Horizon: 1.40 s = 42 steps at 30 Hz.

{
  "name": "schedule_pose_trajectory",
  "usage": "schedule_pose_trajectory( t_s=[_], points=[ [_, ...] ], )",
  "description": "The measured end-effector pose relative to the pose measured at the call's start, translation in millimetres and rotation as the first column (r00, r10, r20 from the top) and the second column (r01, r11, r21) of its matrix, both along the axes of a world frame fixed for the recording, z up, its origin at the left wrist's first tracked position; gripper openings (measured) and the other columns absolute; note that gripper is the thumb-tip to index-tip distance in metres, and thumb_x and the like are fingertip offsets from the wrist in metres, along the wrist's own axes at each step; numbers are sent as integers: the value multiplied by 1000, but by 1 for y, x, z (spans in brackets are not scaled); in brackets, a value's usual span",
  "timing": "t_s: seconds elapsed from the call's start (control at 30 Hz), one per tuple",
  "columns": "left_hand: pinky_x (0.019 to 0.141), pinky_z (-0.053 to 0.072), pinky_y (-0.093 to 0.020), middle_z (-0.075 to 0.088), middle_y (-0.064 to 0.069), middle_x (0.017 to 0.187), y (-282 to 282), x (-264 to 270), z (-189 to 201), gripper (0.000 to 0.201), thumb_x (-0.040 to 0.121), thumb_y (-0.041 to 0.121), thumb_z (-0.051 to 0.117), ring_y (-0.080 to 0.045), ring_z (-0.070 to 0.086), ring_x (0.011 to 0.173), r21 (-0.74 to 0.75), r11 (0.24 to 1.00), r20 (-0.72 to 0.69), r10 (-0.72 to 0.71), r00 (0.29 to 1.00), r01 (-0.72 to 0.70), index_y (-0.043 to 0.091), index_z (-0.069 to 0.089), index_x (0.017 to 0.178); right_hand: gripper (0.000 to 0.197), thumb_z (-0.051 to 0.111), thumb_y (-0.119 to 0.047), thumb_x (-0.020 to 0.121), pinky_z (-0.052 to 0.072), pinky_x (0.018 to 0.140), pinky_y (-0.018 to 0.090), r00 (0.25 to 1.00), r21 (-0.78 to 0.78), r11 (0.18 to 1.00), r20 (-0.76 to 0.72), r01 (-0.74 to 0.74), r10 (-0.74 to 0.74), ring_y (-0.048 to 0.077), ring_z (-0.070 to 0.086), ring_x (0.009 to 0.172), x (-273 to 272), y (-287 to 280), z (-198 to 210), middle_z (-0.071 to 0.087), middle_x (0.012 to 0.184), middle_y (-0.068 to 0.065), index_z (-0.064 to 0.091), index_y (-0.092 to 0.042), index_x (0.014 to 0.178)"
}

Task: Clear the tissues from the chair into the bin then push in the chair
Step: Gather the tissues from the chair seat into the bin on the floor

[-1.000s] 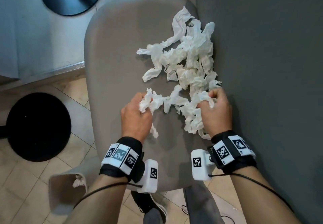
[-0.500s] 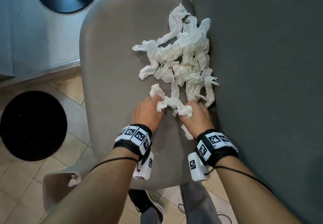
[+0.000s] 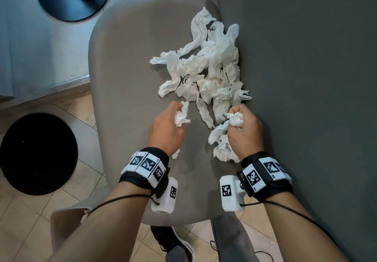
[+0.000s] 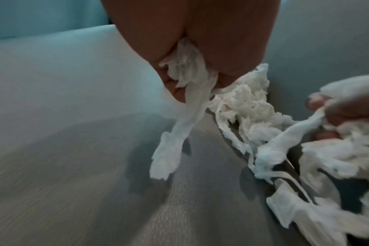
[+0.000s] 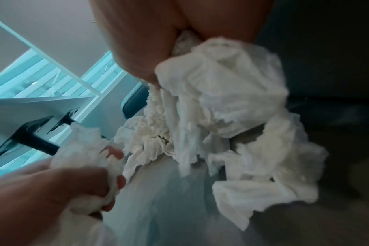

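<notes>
Tissues mostly remain on the chair seat. Nearest its front edge, the left hand clutches a small wad and the right hand a bigger trailing bunch. Beyond them the main heap lies against the backrest. Binning and pushing in remain.

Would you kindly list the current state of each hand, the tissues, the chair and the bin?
left hand: grips a tissue wad
right hand: grips a tissue bunch
tissue pile: loose on the seat
chair: not pushed in
bin: open, below the seat's near-left corner
</notes>
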<state>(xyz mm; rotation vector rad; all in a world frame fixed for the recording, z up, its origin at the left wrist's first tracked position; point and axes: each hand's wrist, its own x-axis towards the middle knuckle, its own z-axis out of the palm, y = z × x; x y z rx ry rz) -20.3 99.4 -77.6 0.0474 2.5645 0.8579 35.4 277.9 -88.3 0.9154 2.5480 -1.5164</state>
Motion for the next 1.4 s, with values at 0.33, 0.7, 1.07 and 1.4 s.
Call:
schedule_pose_trajectory(
  t_s=[0.33,0.7,1.07,1.4],
  points=[
    [78,50,-39,56,1,126,31,-18,-42,51,88,26,64,-24,57,105,-265,876,53,-404,913,403,39,43,133,32,71,-27,80,54,85,37,975,96,993,217,-73,51,26,63,102,-17,-4,-44,63,119,3,61,-30,111],
    [66,35,-32,51,-3,101,11,-11,-32,27,90,35,60,-22,47,77,-280,906,9,-328,945,317,12,54,103,17,60,-27,82,37,76,27,993,138,990,110,14,-29,26,54,86,-15,1,-13,55,95,7,57,-13,72],
    [80,49,-42,57,-5,121,24,-23,-28,61,89,16,58,-31,61,99,-239,937,60,-247,967,254,31,32,141,13,53,2,78,40,58,13,984,46,989,-121,141,-134,0,50,62,6,7,28,58,71,-10,54,-10,80],
    [79,48,-42,58,-2,112,25,-51,-35,44,90,11,58,-28,56,105,-396,858,-23,-367,930,328,27,59,130,24,56,-7,69,51,76,32,999,80,996,-41,27,-24,21,63,82,0,21,25,63,93,6,66,-24,82]
  ],
)
